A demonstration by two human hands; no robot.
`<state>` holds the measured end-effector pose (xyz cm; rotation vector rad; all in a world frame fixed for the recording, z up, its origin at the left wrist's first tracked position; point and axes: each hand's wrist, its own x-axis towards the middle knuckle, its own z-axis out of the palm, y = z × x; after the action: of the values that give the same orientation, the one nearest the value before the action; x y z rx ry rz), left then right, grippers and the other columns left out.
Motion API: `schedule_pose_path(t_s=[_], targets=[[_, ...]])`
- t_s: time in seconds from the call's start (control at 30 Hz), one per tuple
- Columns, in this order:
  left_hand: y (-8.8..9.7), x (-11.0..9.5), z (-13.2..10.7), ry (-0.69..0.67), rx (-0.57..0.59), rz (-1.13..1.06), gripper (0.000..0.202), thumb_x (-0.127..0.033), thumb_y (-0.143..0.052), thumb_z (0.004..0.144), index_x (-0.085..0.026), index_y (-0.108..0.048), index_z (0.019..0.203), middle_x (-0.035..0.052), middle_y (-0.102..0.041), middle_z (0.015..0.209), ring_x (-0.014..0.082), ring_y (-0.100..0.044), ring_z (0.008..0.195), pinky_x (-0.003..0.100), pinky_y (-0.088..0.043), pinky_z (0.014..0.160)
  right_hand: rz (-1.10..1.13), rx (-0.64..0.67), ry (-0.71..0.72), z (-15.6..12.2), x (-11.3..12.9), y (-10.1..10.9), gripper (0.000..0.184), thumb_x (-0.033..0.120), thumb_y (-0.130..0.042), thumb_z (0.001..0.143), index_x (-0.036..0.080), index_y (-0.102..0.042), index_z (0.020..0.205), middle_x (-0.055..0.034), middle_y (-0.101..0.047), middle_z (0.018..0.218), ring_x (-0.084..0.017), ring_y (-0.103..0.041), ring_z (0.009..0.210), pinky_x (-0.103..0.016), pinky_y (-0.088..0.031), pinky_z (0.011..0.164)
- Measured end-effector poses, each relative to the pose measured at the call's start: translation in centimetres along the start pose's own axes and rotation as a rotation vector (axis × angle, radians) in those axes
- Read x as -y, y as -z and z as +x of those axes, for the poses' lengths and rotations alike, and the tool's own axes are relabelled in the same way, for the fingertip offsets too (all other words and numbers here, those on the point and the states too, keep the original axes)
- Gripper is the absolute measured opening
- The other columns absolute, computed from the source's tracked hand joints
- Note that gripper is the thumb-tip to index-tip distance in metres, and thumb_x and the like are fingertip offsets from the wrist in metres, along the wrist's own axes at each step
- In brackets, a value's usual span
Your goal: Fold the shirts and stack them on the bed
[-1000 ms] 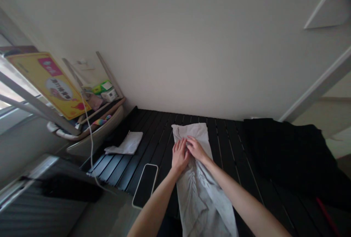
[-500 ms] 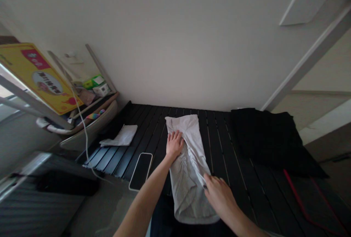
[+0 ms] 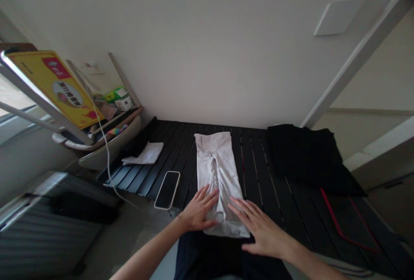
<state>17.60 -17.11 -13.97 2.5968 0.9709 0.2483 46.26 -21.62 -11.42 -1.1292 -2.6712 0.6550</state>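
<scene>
A long pale grey garment (image 3: 217, 176) lies folded lengthwise on the black slatted surface (image 3: 184, 159), gathered in the middle. My left hand (image 3: 198, 209) rests flat with spread fingers on its near left edge. My right hand (image 3: 258, 228) lies open just beyond the near right corner, its fingertips at the cloth's edge. Neither hand grips the fabric. A black smartphone (image 3: 167, 190) in a pale case lies to the left of the garment, near my left hand.
A folded white cloth (image 3: 145, 153) lies left of the garment, and a heap of black fabric (image 3: 305, 159) lies to the right. A red cord (image 3: 336, 217) crosses the right side. A yellow printed board (image 3: 54, 86) and a tray of small items stand far left.
Both hands have moved to the garment's near end and opened flat. The right hand has come in from the lower right. The garment now lies straighter and smoother.
</scene>
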Motion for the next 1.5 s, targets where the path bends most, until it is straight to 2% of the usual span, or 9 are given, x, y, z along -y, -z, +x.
schedule_pose_path(t_s=[0.1, 0.3, 0.47, 0.6, 0.8, 0.97, 1.1, 1.23, 1.5], targets=[[-0.6, -1.1, -2.5, -0.035, 0.09, 0.086, 0.096, -0.049, -0.068, 0.075, -0.026, -0.014, 0.152, 0.005, -0.016, 0.158, 0.0352, -0.003, 0.145, 0.054, -0.015, 0.116, -0.076, 0.006, 0.073, -0.2, -1.6, -2.0, 0.099, 0.021, -0.071, 0.064, 0.028, -0.022, 0.15, -0.0062, -0.021, 0.157, -0.028, -0.017, 0.144, -0.051, -0.018, 0.115], [-1.9, -2.2, -3.3, 0.094, 0.004, 0.046, 0.064, -0.006, -0.043, 0.086, -0.032, -0.036, 0.144, -0.0016, -0.037, 0.151, 0.0223, -0.017, 0.144, 0.046, -0.016, 0.118, -0.091, -0.112, 0.128, 0.3, -1.0, -3.5, 0.072, -0.003, -0.04, 0.073, 0.029, -0.048, 0.137, -0.0022, -0.048, 0.143, -0.017, -0.038, 0.135, -0.041, -0.029, 0.112], [1.0, -4.8, -3.1, 0.166, 0.075, -0.46, 0.031, -0.031, -0.042, 0.095, -0.025, -0.063, 0.116, 0.003, -0.069, 0.11, 0.019, -0.061, 0.104, 0.032, -0.044, 0.097, 0.335, 0.155, -0.036, 0.1, 1.1, 1.6, 0.043, 0.003, -0.041, 0.068, 0.023, -0.071, 0.092, -0.0013, -0.073, 0.09, -0.017, -0.065, 0.09, -0.027, -0.045, 0.081], [3.1, -4.4, -1.8, 0.219, 0.184, -0.8, 0.042, -0.051, -0.047, 0.091, -0.015, -0.068, 0.09, 0.0004, -0.065, 0.08, 0.0135, -0.056, 0.074, 0.024, -0.047, 0.073, 0.649, 0.285, -0.05, 1.8, -0.1, 4.2, 0.028, 0.009, -0.046, 0.064, 0.017, -0.067, 0.081, 0.0007, -0.07, 0.081, -0.016, -0.063, 0.081, -0.021, -0.042, 0.067], [4.8, 1.2, 3.8, 0.517, -0.341, -0.768, 0.053, -0.064, -0.056, 0.079, -0.011, -0.063, 0.072, -0.0002, -0.055, 0.064, 0.0134, -0.05, 0.064, 0.025, -0.043, 0.061, 0.504, -0.267, -0.295, 9.5, -5.2, 5.9, 0.022, 0.012, -0.046, 0.069, 0.016, -0.064, 0.081, -0.0025, -0.069, 0.08, -0.017, -0.063, 0.078, -0.025, -0.046, 0.072], [8.3, 5.9, 10.2, 0.629, -0.599, -0.641, 0.044, -0.048, -0.041, 0.092, -0.013, -0.059, 0.112, 0.0083, -0.064, 0.098, 0.0194, -0.059, 0.089, 0.03, -0.048, 0.077, 0.335, -0.505, -0.55, 16.7, -7.6, 8.2, 0.042, 0.024, -0.044, 0.086, 0.009, -0.051, 0.124, -0.0165, -0.065, 0.11, -0.023, -0.063, 0.099, -0.033, -0.046, 0.084], [6.6, 6.3, 12.1, 0.751, -0.734, -0.43, 0.056, -0.033, -0.044, 0.091, -0.019, -0.03, 0.144, 0.0156, -0.041, 0.144, 0.0276, -0.038, 0.132, 0.044, -0.034, 0.104, 0.177, -0.563, -0.714, 18.4, -7.3, 5.3, 0.068, 0.037, -0.048, 0.089, 0.008, -0.025, 0.146, -0.0286, -0.042, 0.14, -0.036, -0.046, 0.125, -0.049, -0.037, 0.098], [0.9, 4.6, 10.9, 0.881, -0.517, -0.019, 0.055, -0.036, -0.047, 0.09, -0.031, -0.036, 0.143, 0.0082, -0.019, 0.157, 0.0377, -0.013, 0.143, 0.055, -0.019, 0.11, -0.155, -0.392, -0.718, 17.0, -6.8, -1.1, 0.06, 0.047, -0.047, 0.091, 0.029, -0.032, 0.146, -0.0137, -0.019, 0.157, -0.038, -0.02, 0.14, -0.055, -0.021, 0.107], [-1.5, 2.5, 10.5, 1.077, -0.404, 0.204, 0.056, -0.047, -0.04, 0.093, -0.032, -0.032, 0.146, 0.0147, -0.028, 0.152, 0.0403, -0.028, 0.136, 0.054, -0.027, 0.104, -0.234, -0.481, -0.88, 15.9, -6.0, -4.3, 0.058, 0.046, -0.045, 0.092, 0.025, -0.037, 0.145, -0.0165, -0.032, 0.151, -0.04, -0.023, 0.138, -0.057, -0.013, 0.108]])
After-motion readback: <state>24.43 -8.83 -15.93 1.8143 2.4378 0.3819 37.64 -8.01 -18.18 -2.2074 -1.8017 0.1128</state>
